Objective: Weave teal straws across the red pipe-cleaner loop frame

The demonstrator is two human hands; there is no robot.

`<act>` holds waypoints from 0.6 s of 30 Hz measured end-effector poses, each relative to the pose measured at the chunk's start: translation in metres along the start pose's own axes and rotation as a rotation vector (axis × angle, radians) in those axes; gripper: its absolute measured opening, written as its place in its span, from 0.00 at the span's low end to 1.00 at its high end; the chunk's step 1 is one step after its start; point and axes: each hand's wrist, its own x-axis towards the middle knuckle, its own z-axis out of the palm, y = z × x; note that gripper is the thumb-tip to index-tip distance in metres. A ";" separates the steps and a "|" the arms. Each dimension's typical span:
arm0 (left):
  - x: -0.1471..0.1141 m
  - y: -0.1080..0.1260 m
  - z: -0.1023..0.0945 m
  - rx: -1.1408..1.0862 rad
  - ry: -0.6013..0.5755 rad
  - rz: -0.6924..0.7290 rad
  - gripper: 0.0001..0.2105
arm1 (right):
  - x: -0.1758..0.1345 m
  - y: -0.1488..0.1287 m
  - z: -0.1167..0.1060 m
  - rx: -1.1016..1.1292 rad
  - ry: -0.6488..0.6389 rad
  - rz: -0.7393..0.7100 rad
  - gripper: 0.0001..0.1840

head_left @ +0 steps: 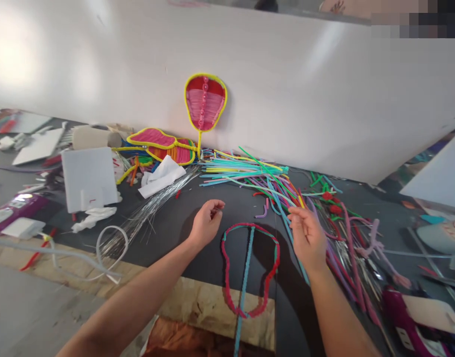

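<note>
My left hand hovers over the dark tabletop, its fingers curled in and the thumb close to them. Whatever it may hold is too small to make out. On the right, my right hand is raised beside the heap of pipe cleaners, thumb and fingertips pinched together. Orange and yellow stems show just behind those fingertips; I cannot tell whether they are gripped. Between my forearms lies a pear-shaped loop of red pipe cleaner with a blue twisted stem running down its middle. Neither hand touches the loop.
A yellow-rimmed pink pipe-cleaner piece stands against the white board. Left are silvery wires, crumpled white paper, a white cable and a purple glue gun. Another purple tool lies at lower right, near a cup.
</note>
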 end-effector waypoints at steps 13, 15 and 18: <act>0.003 -0.008 0.000 0.028 0.022 0.017 0.10 | 0.136 0.028 0.051 -0.589 -0.258 -0.007 0.12; 0.003 -0.006 -0.001 0.045 0.022 0.023 0.10 | 0.143 0.034 0.060 -0.626 -0.275 0.019 0.13; 0.002 -0.005 -0.001 0.076 0.003 0.030 0.10 | 0.142 0.037 0.062 -0.674 -0.287 0.053 0.14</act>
